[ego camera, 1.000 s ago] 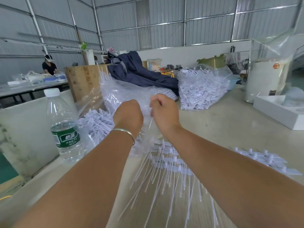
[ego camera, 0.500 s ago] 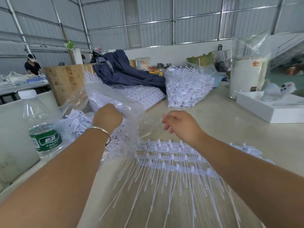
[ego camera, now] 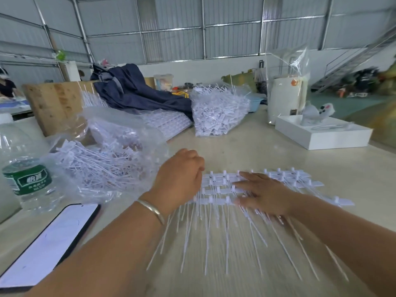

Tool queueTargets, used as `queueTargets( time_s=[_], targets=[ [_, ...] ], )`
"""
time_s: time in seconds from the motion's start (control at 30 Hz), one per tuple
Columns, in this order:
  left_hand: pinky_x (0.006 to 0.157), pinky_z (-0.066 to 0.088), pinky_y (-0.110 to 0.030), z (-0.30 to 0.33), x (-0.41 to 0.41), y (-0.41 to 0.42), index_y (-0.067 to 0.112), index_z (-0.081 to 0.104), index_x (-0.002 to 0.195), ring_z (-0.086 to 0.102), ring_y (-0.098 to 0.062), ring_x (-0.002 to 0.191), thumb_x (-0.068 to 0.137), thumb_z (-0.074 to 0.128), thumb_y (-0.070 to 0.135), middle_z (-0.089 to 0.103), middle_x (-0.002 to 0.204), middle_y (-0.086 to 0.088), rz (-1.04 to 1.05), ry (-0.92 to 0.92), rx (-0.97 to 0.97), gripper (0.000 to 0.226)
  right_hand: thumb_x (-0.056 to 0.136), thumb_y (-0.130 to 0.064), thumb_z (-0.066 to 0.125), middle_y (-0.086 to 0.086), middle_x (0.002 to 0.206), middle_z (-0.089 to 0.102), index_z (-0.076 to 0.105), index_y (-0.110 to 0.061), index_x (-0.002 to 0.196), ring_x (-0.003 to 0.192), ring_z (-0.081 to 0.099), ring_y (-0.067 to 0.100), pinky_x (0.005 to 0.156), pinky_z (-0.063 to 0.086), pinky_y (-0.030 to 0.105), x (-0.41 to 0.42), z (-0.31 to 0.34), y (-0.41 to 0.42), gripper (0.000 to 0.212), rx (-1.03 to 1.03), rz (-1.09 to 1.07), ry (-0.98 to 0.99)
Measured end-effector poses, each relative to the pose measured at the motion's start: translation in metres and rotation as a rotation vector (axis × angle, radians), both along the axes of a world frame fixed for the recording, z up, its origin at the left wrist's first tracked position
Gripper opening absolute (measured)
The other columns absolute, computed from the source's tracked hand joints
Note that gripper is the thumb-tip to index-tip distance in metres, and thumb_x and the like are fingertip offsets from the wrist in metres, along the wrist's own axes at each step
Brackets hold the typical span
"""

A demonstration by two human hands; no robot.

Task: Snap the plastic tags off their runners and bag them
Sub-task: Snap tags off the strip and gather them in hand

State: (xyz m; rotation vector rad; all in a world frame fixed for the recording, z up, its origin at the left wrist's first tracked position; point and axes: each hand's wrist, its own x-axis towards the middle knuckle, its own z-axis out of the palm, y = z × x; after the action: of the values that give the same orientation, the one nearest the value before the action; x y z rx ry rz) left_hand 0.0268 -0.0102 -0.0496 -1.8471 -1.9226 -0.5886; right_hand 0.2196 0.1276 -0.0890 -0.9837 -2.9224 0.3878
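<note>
Far left on my view there's a water bottle [ego camera: 25, 168] with a green label standing on the table [ego camera: 267, 151], and a phone [ego camera: 49, 243] lying flat just in front of it, screen up. Next over is a clear bag [ego camera: 107, 159] slumped open on the table, stuffed with loose white tags, touching the bottle's side as far as I can tell.

Then my left hand [ego camera: 180, 181], bracelet [ego camera: 151, 207] on the wrist, sits at the left end of the tag strips [ego camera: 218, 189]. Fingers are curled under so I honestly can't tell if it's pinching a strip or just resting there.

The strips lie flat in the middle of the table, several rows overlapping, thin tails fanned out toward me.

My right hand [ego camera: 263, 194] is laid flat on top of them, fingers spread and not gripping anything, just pressing down.

Further back there's a second bag [ego camera: 218, 112] full of tags, with a dark blue cloth [ego camera: 132, 91] heaped to its left, and off to the right a white box [ego camera: 321, 133] near the table edge.
</note>
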Motion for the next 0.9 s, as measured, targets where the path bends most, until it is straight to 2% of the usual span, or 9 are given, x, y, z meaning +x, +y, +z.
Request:
queueTargets(
  time_s=[0.13,0.2,0.27,0.33,0.47,0.6,0.7,0.77,0.9],
  targets=[
    [0.099,0.042,-0.038,-0.021,-0.016,0.015,0.003,0.055,0.123,0.05,-0.029,0.121,0.089,0.053,0.002,0.049,0.127,-0.012,0.336,-0.193,-0.285,0.034,0.087,-0.054,0.06,-0.012,0.161,0.015,0.044,-0.039,0.141,0.147,0.015,0.012,0.119,0.015,0.037,0.015,-0.001,0.016,0.058,-0.051,-0.03,0.063],
    [0.104,0.039,-0.039,-0.03,-0.021,0.02,0.001,0.044,0.131,0.046,-0.033,0.126,0.091,0.055,0.006,0.044,0.134,-0.016,0.41,-0.188,-0.406,0.042,0.084,-0.045,0.066,-0.007,0.154,0.034,0.05,-0.034,0.135,0.138,0.035,0.017,0.112,0.029,0.037,0.012,-0.002,0.018,0.054,-0.089,-0.083,0.123],
    [0.106,0.038,-0.042,-0.039,-0.023,0.023,0.001,0.039,0.137,0.045,-0.035,0.127,0.096,0.048,0.011,0.044,0.137,-0.019,0.433,-0.182,-0.486,0.043,0.082,-0.037,0.067,0.001,0.126,0.059,0.052,-0.028,0.129,0.102,0.06,0.017,0.089,0.048,0.033,0.003,-0.002,0.017,0.051,-0.227,-0.187,0.285],
    [0.104,0.04,-0.043,-0.045,-0.027,0.022,0.007,0.043,0.137,0.047,-0.037,0.123,0.097,0.045,0.014,0.047,0.131,-0.02,0.433,-0.261,-0.463,0.041,0.082,-0.035,0.064,0.002,0.11,0.062,0.052,-0.025,0.127,0.078,0.061,0.014,0.072,0.047,0.027,-0.004,-0.003,0.013,0.047,-0.281,-0.263,0.379],
    [0.103,0.04,-0.038,-0.051,-0.037,0.02,0.014,0.049,0.137,0.046,-0.034,0.12,0.092,0.05,0.013,0.043,0.128,-0.018,0.384,-0.398,-0.25,0.045,0.092,-0.039,0.05,-0.003,0.143,0.044,0.043,-0.027,0.139,0.127,0.042,0.02,0.103,0.035,0.035,-0.013,-0.019,0.009,0.049,0.087,-0.229,0.203],
    [0.086,0.041,-0.019,-0.048,-0.036,0.016,0.016,0.056,0.132,0.052,-0.019,0.107,0.088,0.06,0.011,0.04,0.125,-0.006,0.282,-0.674,0.11,0.045,0.097,-0.041,0.042,-0.003,0.151,0.033,0.033,-0.02,0.146,0.137,0.031,0.022,0.109,0.029,0.039,-0.019,-0.024,0.002,0.054,0.221,-0.19,0.185],
    [0.078,0.036,-0.002,-0.043,-0.032,0.011,0.015,0.067,0.114,0.052,-0.006,0.084,0.086,0.059,0.001,0.048,0.112,-0.004,0.223,-0.652,0.329,0.032,0.096,-0.044,0.045,0.006,0.152,0.029,0.026,-0.016,0.149,0.14,0.024,0.025,0.112,0.028,0.041,-0.018,-0.025,-0.003,0.063,0.197,-0.192,0.25],
    [0.083,0.046,-0.011,-0.041,-0.028,0.011,0.015,0.068,0.107,0.057,-0.005,0.081,0.085,0.061,-0.003,0.05,0.105,-0.004,0.189,-0.713,0.443,0.029,0.097,-0.046,0.046,0.008,0.15,0.031,0.027,-0.014,0.149,0.14,0.023,0.025,0.111,0.027,0.039,-0.017,-0.024,-0.004,0.064,0.166,-0.196,0.316],
    [0.063,0.059,-0.028,-0.031,-0.021,0.011,0.006,0.064,0.102,0.07,-0.015,0.07,0.089,0.063,-0.001,0.063,0.097,-0.012,0.081,-1.456,0.496,0.014,0.099,-0.042,0.045,0.006,0.153,0.031,0.027,-0.013,0.15,0.141,0.023,0.022,0.112,0.023,0.033,-0.014,-0.018,-0.005,0.061,0.124,-0.145,0.411]
  ],
)
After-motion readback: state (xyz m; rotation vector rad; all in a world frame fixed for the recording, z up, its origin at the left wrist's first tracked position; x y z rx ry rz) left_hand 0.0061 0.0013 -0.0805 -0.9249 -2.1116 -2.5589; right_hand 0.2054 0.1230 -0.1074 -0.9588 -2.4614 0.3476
